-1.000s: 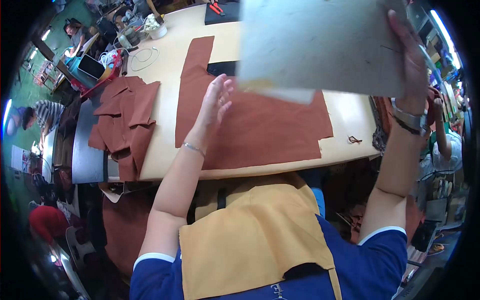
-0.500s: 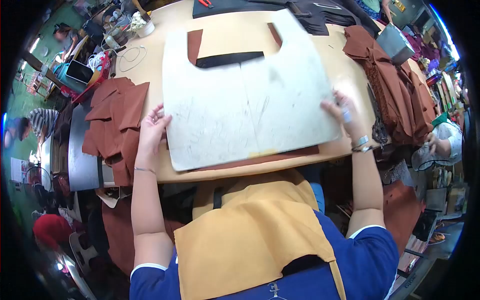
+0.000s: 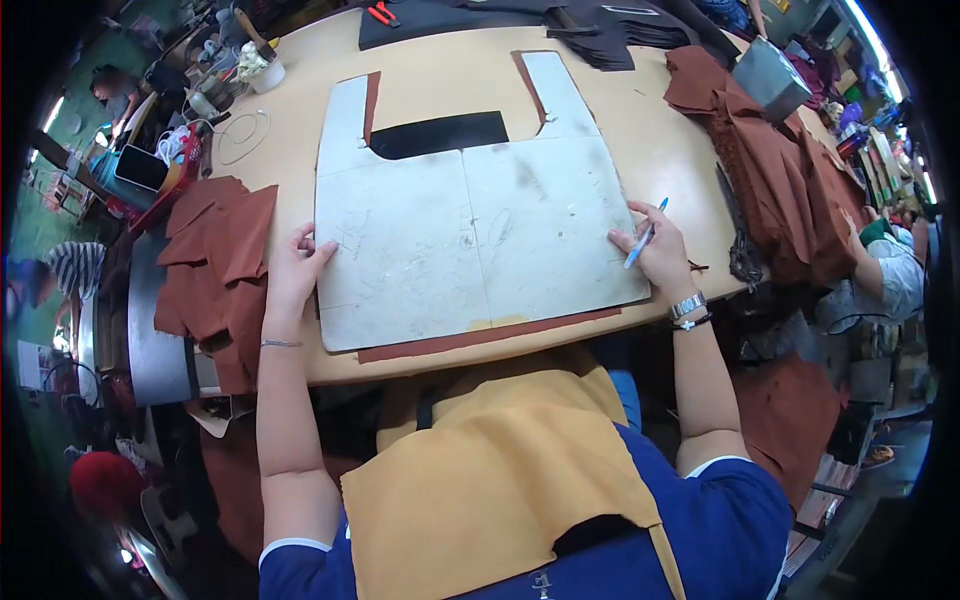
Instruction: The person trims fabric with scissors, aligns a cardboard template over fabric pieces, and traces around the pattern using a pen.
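A large white U-shaped template board, scuffed and marked with lines, lies flat over a reddish-brown leather piece whose edges show around it. My left hand holds the board's left edge, thumb on top and fingers curled at the side. At the right edge, my right hand has a blue-and-white pen between its fingers, with its thumb and fingertips against the board. Within the board's cutout shows a black piece, partly covered.
Reddish-brown leather pieces are heaped left and right on the table. Dark sheets with red-handled pliers lie at the back. A white pot and red basket stand left. Another person's arm reaches in from the right.
The template board has come down from a raised, tilted position and now lies flat on the leather. Both hands have moved with it. The pen in my right hand now shows clearly.
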The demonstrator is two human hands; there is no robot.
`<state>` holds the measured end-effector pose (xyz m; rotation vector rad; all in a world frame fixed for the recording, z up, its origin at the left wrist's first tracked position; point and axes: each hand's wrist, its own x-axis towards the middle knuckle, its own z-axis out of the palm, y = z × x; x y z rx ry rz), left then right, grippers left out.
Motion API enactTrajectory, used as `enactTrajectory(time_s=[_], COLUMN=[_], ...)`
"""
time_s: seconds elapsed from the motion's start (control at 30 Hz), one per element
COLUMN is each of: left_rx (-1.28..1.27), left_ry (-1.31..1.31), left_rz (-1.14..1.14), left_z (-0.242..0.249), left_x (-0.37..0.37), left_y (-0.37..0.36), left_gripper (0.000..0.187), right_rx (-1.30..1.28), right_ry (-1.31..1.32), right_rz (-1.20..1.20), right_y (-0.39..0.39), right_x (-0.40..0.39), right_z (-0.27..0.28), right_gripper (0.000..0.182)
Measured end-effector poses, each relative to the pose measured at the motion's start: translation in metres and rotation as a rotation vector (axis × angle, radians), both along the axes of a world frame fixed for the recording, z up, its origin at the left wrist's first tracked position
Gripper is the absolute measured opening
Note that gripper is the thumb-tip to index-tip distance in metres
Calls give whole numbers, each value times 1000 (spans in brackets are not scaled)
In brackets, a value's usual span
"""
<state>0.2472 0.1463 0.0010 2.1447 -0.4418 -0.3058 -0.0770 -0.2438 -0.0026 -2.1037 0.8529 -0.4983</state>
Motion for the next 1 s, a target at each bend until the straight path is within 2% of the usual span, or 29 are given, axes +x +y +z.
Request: enactTrajectory(time_s=[0.1,0.2,0.4,0.5,0.63,0.73,0.77,0.8,0.87,0.9,1.0], left_rx=[-15,90,136,196,530,488,359,213,-79,-70,-100], left_ry=[-7,-55,-92,-130,-253,-258,-209,-182,-125,-99,-156], left_rz=[-42,-30,-25,-45,-56,-52,-80,-92,-109,-100,-113], left_z=[-9,9,11,9,21,16,-7,-25,-33,-35,-46], left_x=[7,-3,-4,1,-2,3,20,30,25,24,29], left_y=[1,-6,-7,-6,-10,-6,6,13,14,17,19], left_gripper=[57,57,58,57,54,58,55,54,50,44,44], right_rx=[-24,-33,9,-79,-162,-15,172,254,412,424,317], right_ry=[4,54,-4,106,203,80,-60,-151,-335,-354,-326], right_rz=[-1,-16,3,9,52,53,27,-16,-99,-84,-19], right_y=[-3,1,-7,-6,1,-15,-19,-22,-26,-27,-24], right_x=[-3,-1,4,5,6,1,0,-5,-13,-14,-11], right_z=[-7,4,-6,4,18,1,-5,-8,-10,-12,-21], right_gripper=[61,61,60,58,46,41,34,32,28,29,31])
